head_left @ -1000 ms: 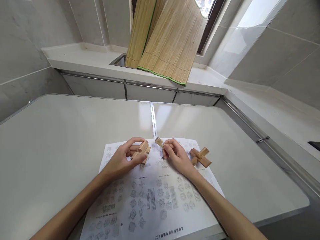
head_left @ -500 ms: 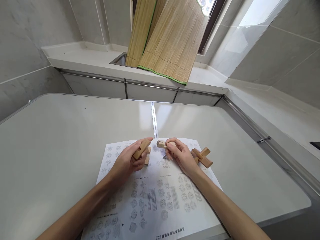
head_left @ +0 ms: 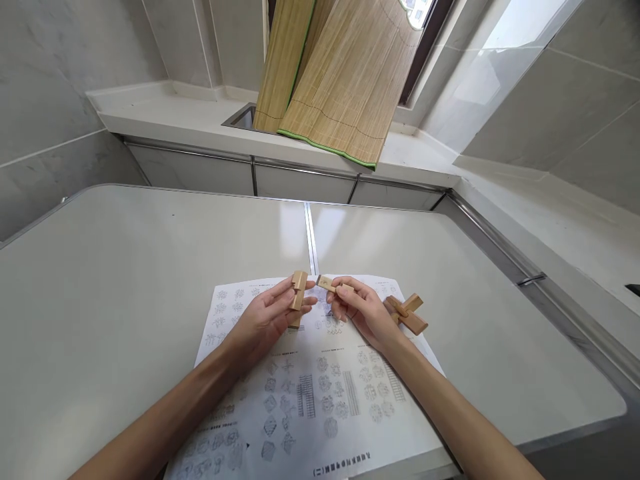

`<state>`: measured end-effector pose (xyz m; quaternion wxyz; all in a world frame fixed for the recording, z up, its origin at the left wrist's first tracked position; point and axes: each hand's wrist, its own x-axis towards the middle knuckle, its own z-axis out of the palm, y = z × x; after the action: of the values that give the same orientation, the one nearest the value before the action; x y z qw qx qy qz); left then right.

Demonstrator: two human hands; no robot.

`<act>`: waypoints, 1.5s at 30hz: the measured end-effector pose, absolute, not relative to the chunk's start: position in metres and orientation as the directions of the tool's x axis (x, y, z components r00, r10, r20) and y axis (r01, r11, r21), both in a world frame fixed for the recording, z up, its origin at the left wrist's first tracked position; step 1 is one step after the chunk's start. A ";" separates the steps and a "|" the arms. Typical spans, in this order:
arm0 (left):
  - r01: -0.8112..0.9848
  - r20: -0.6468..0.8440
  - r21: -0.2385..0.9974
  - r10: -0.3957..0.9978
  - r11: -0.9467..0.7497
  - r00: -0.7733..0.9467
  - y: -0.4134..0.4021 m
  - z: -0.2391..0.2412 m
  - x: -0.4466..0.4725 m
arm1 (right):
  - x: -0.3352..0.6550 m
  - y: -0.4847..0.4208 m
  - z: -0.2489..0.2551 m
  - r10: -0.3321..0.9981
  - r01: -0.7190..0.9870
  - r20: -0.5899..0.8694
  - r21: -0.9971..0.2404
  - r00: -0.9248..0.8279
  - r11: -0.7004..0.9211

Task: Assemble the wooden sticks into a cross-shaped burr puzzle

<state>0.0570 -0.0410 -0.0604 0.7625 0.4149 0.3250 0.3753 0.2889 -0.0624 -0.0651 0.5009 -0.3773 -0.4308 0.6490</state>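
Note:
My left hand (head_left: 273,310) is closed on a notched wooden puzzle piece (head_left: 299,291), held upright between thumb and fingers. A bit of wood shows just below it, partly hidden by the fingers. Close by on the right, my right hand (head_left: 361,305) pinches a second, paler wooden puzzle piece (head_left: 327,283) with a dark mark on its face. The two held pieces are apart. Beyond my right wrist, several interlocked wooden pieces (head_left: 414,323) rest at the paper's right edge. Beneath both hands lies a printed instruction sheet (head_left: 350,427) covered in small diagrams.
The sheet lies on a pale folding table (head_left: 125,280) with a metal seam (head_left: 311,240) down its middle. Behind it runs a white counter (head_left: 170,127) with a sink (head_left: 241,118). A bamboo mat (head_left: 345,93) leans there by the window.
My left hand has turned its piece from slanted to upright and moved its fingers, closer to my right hand. The right-hand piece has tilted slightly.

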 end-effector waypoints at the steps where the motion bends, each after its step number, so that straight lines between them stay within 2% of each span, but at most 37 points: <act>1: -0.289 -0.204 0.872 0.831 0.394 0.517 -0.042 -0.060 0.057 | 0.289 -0.062 -0.065 0.976 -0.332 -0.059 -0.934 -0.210 -0.128; 4: -0.273 -0.239 0.860 0.814 0.430 0.529 -0.043 -0.059 0.057 | 0.290 -0.062 -0.065 0.979 -0.360 -0.075 -0.922 -0.190 -0.141; 12: -0.360 -0.197 0.823 0.816 0.439 0.543 -0.045 -0.061 0.059 | 0.289 -0.062 -0.069 0.978 -0.368 -0.063 -0.920 -0.201 -0.135; 25: -0.386 -0.056 0.828 0.745 0.407 0.665 -0.050 -0.050 0.062 | 0.288 -0.063 -0.066 0.978 -0.361 -0.073 -0.922 -0.196 -0.141; 34: -0.334 -0.152 0.833 0.764 0.440 0.628 -0.049 -0.054 0.059 | 0.292 -0.063 -0.070 0.977 -0.346 -0.083 -0.926 -0.197 -0.148; 45: -0.309 -0.167 0.823 0.723 0.477 0.671 -0.051 -0.054 0.060 | 0.291 -0.062 -0.068 0.976 -0.394 -0.084 -0.906 -0.200 -0.158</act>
<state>0.0603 -0.0509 -0.0541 0.8201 0.4035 0.2563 0.3145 0.2909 -0.0625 -0.0683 0.5143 -0.3683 -0.3956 0.6658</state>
